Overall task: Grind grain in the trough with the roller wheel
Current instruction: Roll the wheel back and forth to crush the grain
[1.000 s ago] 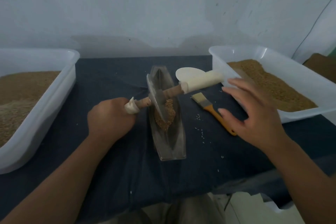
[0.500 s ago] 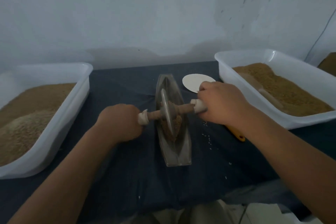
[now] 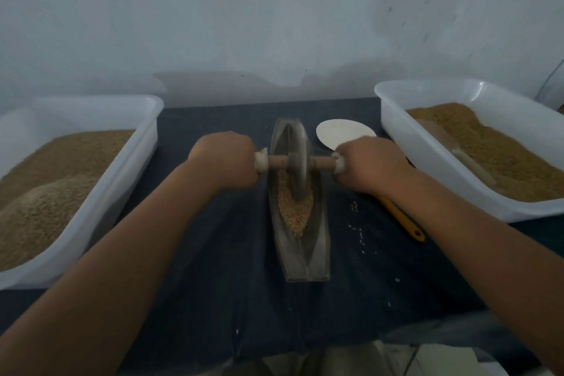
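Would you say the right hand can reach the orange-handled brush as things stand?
Probably yes, once freed: the right hand grips the roller handle, and the brush lies uncovered on the cloth beside that wrist.

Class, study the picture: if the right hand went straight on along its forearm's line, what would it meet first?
The right hand would probably meet the grey metal roller wheel first, just past the wooden axle it grips; depth is unclear.

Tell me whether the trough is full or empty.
Partly full: a shallow bed of grain lies along the middle of the trough, under the roller wheel; both ends are bare.
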`<action>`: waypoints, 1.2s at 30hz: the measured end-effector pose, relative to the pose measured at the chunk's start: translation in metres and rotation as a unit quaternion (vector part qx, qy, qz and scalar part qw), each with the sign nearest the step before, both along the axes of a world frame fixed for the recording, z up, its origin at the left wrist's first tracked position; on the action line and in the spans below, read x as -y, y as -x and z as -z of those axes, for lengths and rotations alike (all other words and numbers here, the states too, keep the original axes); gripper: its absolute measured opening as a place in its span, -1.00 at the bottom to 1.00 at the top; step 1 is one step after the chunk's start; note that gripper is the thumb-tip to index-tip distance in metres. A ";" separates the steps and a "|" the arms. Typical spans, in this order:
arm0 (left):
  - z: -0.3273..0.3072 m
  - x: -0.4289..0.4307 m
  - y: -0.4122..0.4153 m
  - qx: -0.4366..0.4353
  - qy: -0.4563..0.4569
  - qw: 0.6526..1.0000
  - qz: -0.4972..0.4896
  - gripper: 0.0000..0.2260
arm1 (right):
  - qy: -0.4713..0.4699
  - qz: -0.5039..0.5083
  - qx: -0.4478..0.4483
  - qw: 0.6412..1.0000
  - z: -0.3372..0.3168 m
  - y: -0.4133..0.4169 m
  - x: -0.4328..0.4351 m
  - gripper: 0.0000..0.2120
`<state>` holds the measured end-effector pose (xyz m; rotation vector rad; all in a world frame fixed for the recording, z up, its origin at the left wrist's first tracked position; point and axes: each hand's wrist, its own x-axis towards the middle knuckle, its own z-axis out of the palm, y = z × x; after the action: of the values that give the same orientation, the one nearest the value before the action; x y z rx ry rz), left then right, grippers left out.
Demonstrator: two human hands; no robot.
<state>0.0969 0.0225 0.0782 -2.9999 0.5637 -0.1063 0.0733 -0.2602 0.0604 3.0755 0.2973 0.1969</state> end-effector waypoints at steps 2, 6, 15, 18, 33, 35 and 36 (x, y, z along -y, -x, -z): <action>0.009 -0.011 0.016 -0.017 -0.019 0.999 0.037 -0.76 | -0.010 -0.019 -0.068 0.997 0.001 0.022 0.012 -0.77; 0.025 -0.025 0.016 -0.049 -0.010 0.998 0.037 -0.68 | 0.013 -0.036 0.012 0.999 0.003 0.026 0.015 -0.67; 0.017 -0.002 -0.030 0.016 0.055 0.996 -0.061 -0.69 | 0.024 -0.010 0.116 0.993 -0.009 -0.033 -0.008 -0.70; 0.025 -0.014 0.003 -0.022 0.039 0.998 -0.035 -0.77 | -0.006 -0.037 0.079 0.996 -0.005 -0.002 0.000 -0.70; -0.002 0.006 -0.015 0.022 0.008 0.999 -0.038 -0.74 | -0.008 0.035 0.036 0.999 0.005 -0.033 0.002 -0.71; 0.003 -0.005 0.006 -0.020 -0.002 1.000 -0.003 -0.80 | -0.010 0.005 -0.038 0.999 0.006 -0.010 0.010 -0.71; 0.006 -0.011 0.016 -0.040 -0.010 0.999 0.017 -0.82 | -0.010 -0.012 -0.075 0.997 0.006 0.003 0.014 -0.72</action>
<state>0.0808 0.0336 0.0724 -2.9878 0.6187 0.0159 0.0699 -0.2744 0.0541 3.1135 0.3395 -0.0302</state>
